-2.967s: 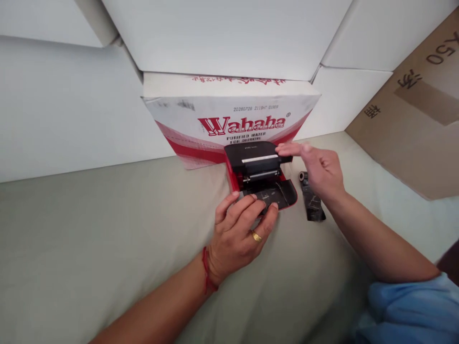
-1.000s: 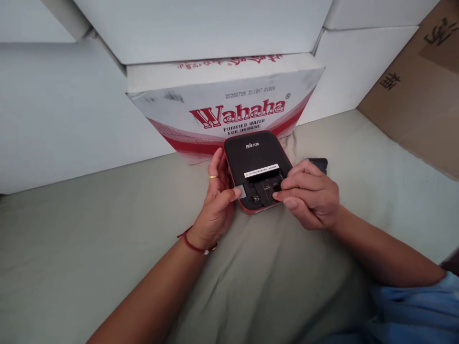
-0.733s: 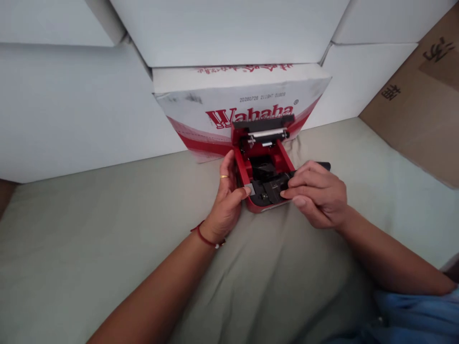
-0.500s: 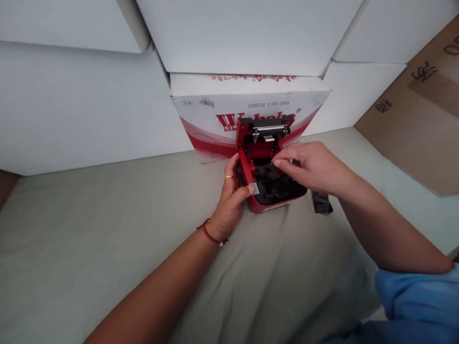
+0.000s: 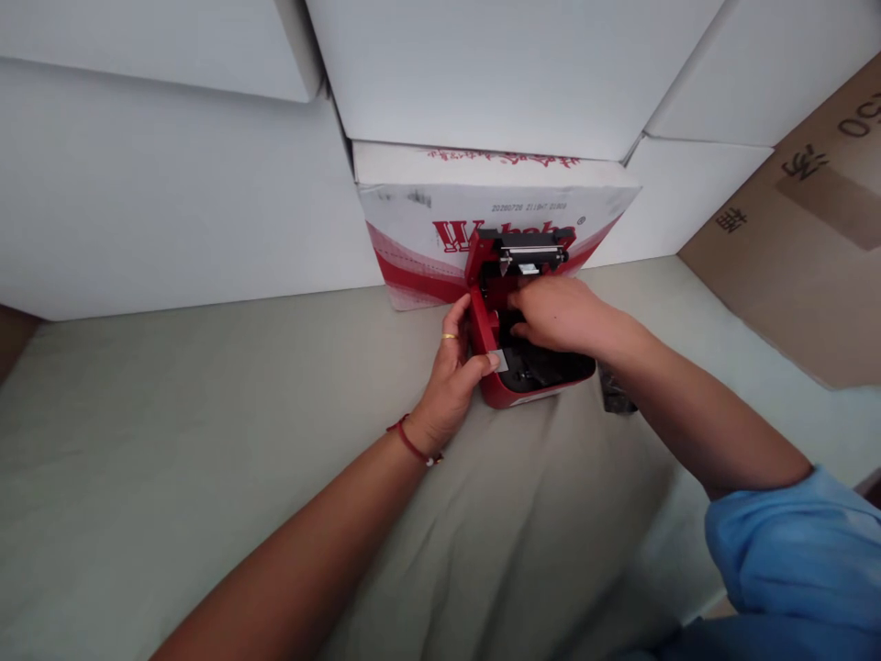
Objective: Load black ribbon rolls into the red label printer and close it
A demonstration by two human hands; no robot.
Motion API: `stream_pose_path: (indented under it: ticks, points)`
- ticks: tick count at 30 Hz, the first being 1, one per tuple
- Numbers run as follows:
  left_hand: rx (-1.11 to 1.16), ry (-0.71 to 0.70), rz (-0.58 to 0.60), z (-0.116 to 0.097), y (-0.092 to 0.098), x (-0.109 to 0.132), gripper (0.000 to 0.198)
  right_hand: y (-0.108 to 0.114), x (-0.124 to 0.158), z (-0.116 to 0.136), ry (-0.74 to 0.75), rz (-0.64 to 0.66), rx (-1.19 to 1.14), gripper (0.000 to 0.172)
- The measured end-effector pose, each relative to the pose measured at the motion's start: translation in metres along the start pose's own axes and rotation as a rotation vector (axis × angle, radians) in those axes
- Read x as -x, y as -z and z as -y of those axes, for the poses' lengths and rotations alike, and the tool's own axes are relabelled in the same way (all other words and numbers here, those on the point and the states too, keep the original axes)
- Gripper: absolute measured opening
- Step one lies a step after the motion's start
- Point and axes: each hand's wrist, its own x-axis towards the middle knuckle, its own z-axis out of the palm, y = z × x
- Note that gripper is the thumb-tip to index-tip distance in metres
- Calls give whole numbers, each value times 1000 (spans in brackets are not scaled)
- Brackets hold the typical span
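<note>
A small red and black device (image 5: 513,395) stands on the pale cloth with its lid (image 5: 529,246) swung up and back. My left hand (image 5: 454,367) grips the device's left side, thumb pressed on a grey tab at its front corner. My right hand (image 5: 557,314) reaches down into the open compartment, fingers curled inside it; what they touch is hidden. A black strip-like part (image 5: 612,397) lies on the cloth just right of the device, mostly behind my right forearm.
A white and red Wahaha carton (image 5: 427,239) stands right behind the device. White boxes (image 5: 172,193) stack along the back. A brown cardboard box (image 5: 798,239) leans at the right. Grey-green cloth (image 5: 172,459) covers the surface.
The lid, down a second ago, has swung up. My right hand left the front edge and went into the open compartment. My left hand stayed on the left side.
</note>
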Motion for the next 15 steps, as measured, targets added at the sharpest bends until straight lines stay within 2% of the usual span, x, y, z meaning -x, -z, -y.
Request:
stream_pose_path:
  ticks: [4,7,11,13,15]
  points:
    - [27,4,2,-2,-2,1,91,10,16,-7,25,1,-170,18]
    - [22,7,-4,-5,-3,1,89,32,45,-18,53,-30,-444,15]
    - [67,23,-7,-5,-2,0,91,64,103,-38,178,-58,-966,50]
    - [78,15,-13,-1,-1,-1,93,66,127,-45,305,34,-1171,54]
    - [60,-4,-13,2,0,-2,95,54,140,-44,460,223,-1223,52]
